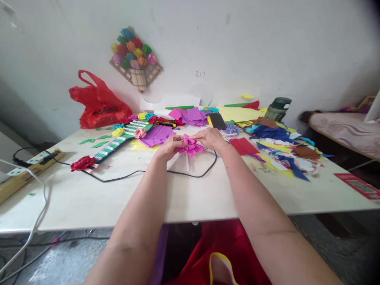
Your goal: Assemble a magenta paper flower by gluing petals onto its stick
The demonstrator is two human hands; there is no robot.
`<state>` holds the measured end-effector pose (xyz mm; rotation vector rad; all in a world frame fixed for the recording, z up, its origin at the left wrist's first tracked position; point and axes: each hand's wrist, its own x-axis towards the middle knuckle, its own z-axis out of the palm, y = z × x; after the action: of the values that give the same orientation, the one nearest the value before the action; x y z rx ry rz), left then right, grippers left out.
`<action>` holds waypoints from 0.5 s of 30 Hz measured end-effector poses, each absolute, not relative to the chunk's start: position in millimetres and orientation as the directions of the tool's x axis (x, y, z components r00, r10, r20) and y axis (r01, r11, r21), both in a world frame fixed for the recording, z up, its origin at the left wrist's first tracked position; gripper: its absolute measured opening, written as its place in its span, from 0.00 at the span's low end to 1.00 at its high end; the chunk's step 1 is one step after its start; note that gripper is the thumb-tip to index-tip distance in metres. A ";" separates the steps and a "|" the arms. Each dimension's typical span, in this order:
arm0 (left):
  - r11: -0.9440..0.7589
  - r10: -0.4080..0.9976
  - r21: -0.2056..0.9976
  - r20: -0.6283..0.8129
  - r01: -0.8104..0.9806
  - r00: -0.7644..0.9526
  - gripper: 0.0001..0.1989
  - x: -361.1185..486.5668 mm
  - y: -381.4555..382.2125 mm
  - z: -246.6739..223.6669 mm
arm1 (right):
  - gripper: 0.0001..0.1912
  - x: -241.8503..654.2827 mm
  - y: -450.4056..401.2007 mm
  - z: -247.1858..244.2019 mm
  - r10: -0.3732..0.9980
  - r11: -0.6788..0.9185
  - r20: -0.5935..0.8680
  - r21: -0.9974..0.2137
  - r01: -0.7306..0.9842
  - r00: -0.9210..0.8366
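Observation:
A bright pink paper flower (191,149) is held up between both hands above the middle of the table. My left hand (171,147) is closed on its left side, thumb and fingers pinching the petals. From the right, the fingers of my right hand (211,138) grip the flower's upper edge. A thin white strip (187,162) hangs below the flower; whether it is joined to it I cannot tell. Behind my left hand lie purple paper sheets (157,135), and red paper (244,146) is right of my right hand.
A black cable (142,171) curves across the white table (196,198). On the left are a power strip (35,166), a red bag (101,103) and a green-white striped piece (121,140) with paper flowers. Paper scraps (276,138), a phone (217,121) and a bottle (278,109) lie or stand right.

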<state>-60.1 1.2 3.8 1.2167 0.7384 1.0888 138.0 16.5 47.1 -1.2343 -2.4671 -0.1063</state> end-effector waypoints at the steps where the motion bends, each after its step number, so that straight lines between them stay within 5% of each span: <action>1: -0.008 0.936 0.967 0.097 -0.255 0.339 0.14 -59.8 0.7 4.1 | 0.16 138.0 16.4 47.2 0.756 0.611 0.369 -0.099 0.786 -0.541; 15: 0.017 0.948 0.963 0.070 -0.270 0.311 0.19 -59.3 -1.7 7.3 | 0.18 135.9 9.2 50.3 0.754 0.591 0.381 -0.038 0.806 -0.535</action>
<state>-59.3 -1.7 7.3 1.1639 0.7636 1.1056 135.9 9.2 50.3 -1.2610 -2.4655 -0.2013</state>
